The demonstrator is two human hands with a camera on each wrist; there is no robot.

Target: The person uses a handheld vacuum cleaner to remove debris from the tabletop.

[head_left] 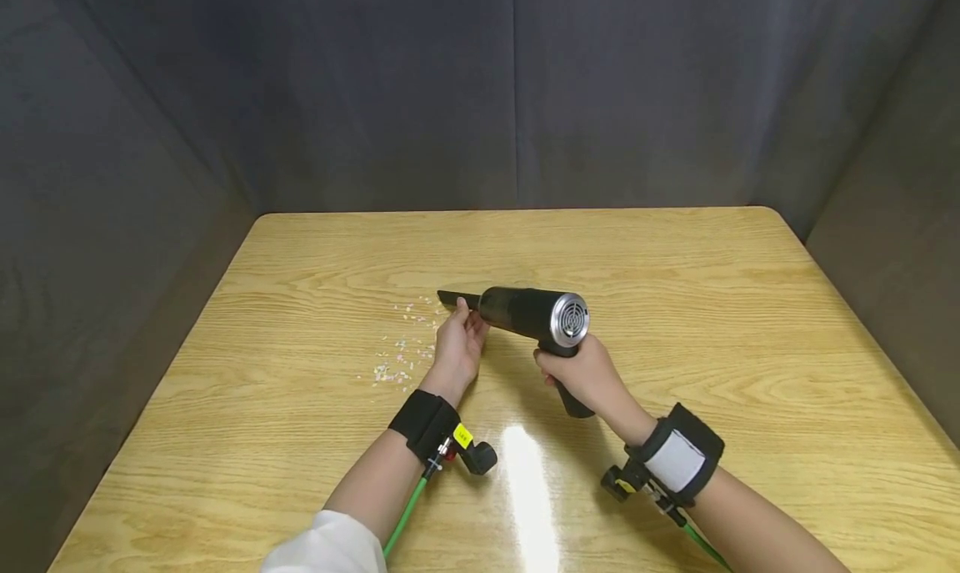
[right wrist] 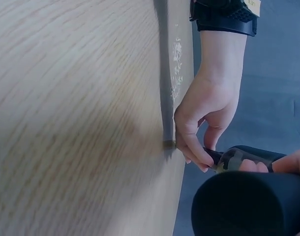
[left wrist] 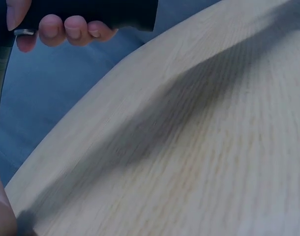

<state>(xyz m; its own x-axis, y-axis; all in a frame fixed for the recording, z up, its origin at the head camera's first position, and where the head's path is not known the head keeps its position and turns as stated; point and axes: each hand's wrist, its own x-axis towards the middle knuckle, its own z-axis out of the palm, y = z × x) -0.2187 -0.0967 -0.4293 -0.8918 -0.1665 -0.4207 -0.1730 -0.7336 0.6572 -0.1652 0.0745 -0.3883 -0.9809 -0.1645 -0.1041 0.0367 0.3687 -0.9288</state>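
Note:
A black handheld vacuum point(head_left: 521, 309) with a silver grille at its rear is held above the table, pointing left. My right hand point(head_left: 588, 373) grips its handle point(head_left: 573, 402); in the left wrist view the right fingers point(left wrist: 75, 30) curl round the handle. At the front, my left hand point(head_left: 457, 348) pinches the narrow black nozzle point(head_left: 447, 296) between thumb and fingers, which the right wrist view also shows. Small pale scraps point(head_left: 390, 373) lie scattered on the wood left of the left hand, some close below the nozzle's tip.
The wood-grain table point(head_left: 712, 289) has rounded far corners. Dark cloth walls point(head_left: 375, 98) stand behind it and at both sides. Each wrist wears a black strap point(head_left: 427, 423) with a small camera and a green cable.

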